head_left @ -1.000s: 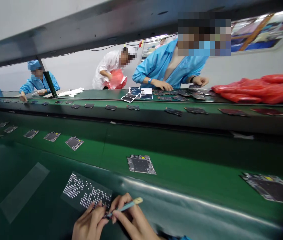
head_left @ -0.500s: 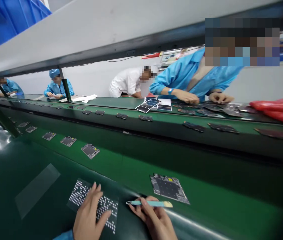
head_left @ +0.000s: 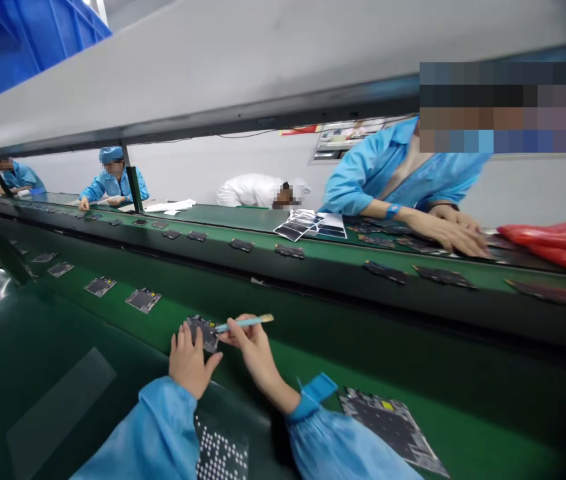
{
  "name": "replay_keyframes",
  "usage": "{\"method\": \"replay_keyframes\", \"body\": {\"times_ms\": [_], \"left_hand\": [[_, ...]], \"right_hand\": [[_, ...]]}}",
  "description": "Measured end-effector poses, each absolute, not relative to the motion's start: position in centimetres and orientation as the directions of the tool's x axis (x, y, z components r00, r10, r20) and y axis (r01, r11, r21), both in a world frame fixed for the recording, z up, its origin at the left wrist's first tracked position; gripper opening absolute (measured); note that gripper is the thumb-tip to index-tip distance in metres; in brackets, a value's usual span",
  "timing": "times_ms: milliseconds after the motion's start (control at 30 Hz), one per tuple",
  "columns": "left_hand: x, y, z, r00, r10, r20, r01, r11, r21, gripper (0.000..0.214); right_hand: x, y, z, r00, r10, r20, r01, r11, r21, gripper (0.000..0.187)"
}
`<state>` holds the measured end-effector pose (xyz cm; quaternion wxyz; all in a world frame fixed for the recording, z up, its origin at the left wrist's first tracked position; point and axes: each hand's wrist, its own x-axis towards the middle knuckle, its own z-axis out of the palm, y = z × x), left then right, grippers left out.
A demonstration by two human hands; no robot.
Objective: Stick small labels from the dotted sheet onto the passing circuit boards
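Observation:
My left hand point(head_left: 193, 363) lies with fingers spread over the near left side of a circuit board point(head_left: 205, 333) on the green conveyor belt. In my right hand point(head_left: 255, 357) is a slim teal pen-shaped tool point(head_left: 245, 323) with a pale yellow end, its tip at the board's right side. What kind of tool it is, I cannot make out. A clear sheet of white dots point(head_left: 223, 450) rests on the dark green worktop, partly covered by my left sleeve. Right of my right forearm, a larger-looking circuit board point(head_left: 387, 423) lies on the belt, partly behind the sleeve.
More circuit boards point(head_left: 143, 300) line the belt to the left. A clear strip point(head_left: 63, 410) lies on the worktop. Across a raised second line point(head_left: 290, 251) of boards, a co-worker's hands point(head_left: 447, 230) handle dark boards beside red plastic point(head_left: 553, 243). A grey shelf point(head_left: 263, 60) spans overhead.
Both hands have moved forward from the worktop to a board on the belt, the left leaving the dotted sheet. The tool stays in my right hand. The boards on the near belt have shifted rightward.

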<state>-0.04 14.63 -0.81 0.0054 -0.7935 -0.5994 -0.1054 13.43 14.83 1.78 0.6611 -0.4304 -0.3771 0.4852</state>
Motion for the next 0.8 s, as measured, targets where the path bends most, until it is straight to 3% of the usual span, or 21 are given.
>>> {"method": "replay_keyframes", "body": {"times_ms": [167, 533, 800], "left_hand": [[1.6, 12.7, -0.5, 0.291, 0.94, 0.177, 0.939, -0.316, 0.139, 0.067], [-0.4, 14.2, 1.1, 0.506, 0.856, 0.11, 0.818, -0.516, 0.253, 0.04], [0.5, 14.0, 1.4, 0.536, 0.837, 0.108, 0.805, -0.546, 0.234, 0.038]], "right_hand": [[12.3, 18.8, -0.8, 0.308, 0.95, 0.042, -0.231, 0.118, -0.966, 0.045], [14.4, 18.8, -2.5, 0.334, 0.939, 0.08, -0.015, 0.09, -0.996, 0.043], [15.4, 17.6, -1.7, 0.343, 0.932, 0.115, 0.042, 0.107, -0.993, 0.04]]}}
